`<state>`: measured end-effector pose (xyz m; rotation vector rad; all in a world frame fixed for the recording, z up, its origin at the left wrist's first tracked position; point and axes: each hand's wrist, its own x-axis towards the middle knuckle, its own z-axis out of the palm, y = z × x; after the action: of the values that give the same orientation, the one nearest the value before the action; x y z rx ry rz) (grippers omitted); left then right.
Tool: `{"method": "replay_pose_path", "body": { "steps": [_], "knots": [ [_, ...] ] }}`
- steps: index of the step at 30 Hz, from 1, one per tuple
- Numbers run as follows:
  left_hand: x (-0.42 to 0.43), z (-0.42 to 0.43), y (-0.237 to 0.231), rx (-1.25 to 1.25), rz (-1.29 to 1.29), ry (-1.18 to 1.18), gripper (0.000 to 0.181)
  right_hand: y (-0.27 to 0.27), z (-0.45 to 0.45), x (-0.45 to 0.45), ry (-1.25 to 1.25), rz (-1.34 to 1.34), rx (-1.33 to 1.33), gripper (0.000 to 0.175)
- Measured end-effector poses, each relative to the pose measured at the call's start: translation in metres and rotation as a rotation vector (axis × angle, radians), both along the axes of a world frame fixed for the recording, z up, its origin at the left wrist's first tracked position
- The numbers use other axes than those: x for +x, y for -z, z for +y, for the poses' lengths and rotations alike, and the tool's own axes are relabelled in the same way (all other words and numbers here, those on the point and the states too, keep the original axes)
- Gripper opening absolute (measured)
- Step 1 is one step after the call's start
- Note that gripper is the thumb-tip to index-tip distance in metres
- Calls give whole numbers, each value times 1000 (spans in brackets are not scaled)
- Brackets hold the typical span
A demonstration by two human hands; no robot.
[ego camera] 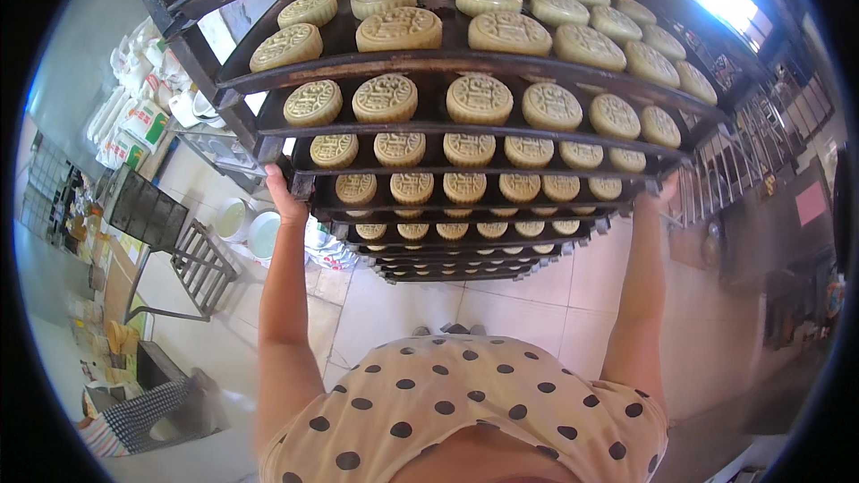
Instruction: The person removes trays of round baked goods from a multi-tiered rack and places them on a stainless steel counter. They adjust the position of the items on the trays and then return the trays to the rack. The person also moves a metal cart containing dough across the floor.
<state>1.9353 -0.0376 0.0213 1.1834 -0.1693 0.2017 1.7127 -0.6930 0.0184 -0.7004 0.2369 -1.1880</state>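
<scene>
A tall metal rack (191, 60) stands right before me, its dark baking trays (416, 128) stacked level above level. Round, pale mooncakes (480, 99) with pressed patterns lie in rows on the trays. My left hand (286, 198) grips the rack's left side post at about the third visible level, thumb on the near face. On the opposite side, my right hand (664, 191) is at the right post; its fingers are largely hidden behind the frame, and it appears to hold on there. Both arms reach forward, one along each side.
Buckets (264, 233) and a metal stand (205, 268) are on the tiled floor at left. Filled bags (141, 124) are piled farther back. Another metal rack (725, 168) stands at right, near a dark cabinet with a pink paper (811, 205).
</scene>
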Motion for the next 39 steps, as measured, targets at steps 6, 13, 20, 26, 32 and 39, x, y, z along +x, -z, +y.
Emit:
{"method": "replay_pose_path", "body": {
  "steps": [6,13,20,26,32,39],
  "knots": [
    [-10,1,-7,44,63,-89,62,5,1,8,24,63,28,35],
    [-34,8,-23,251,60,14,73,5,34,-19,75,288,-307,34],
    [-64,24,1,281,119,-219,64,27,111,-92,54,666,-124,33],
    [-128,-4,28,222,328,107,53,24,181,-143,-308,770,17,31],
    [-118,-26,10,-111,493,422,47,4,212,-105,-522,675,72,36],
    [-121,-54,13,-348,517,389,42,15,177,-56,-515,526,200,29]
  ]
}}
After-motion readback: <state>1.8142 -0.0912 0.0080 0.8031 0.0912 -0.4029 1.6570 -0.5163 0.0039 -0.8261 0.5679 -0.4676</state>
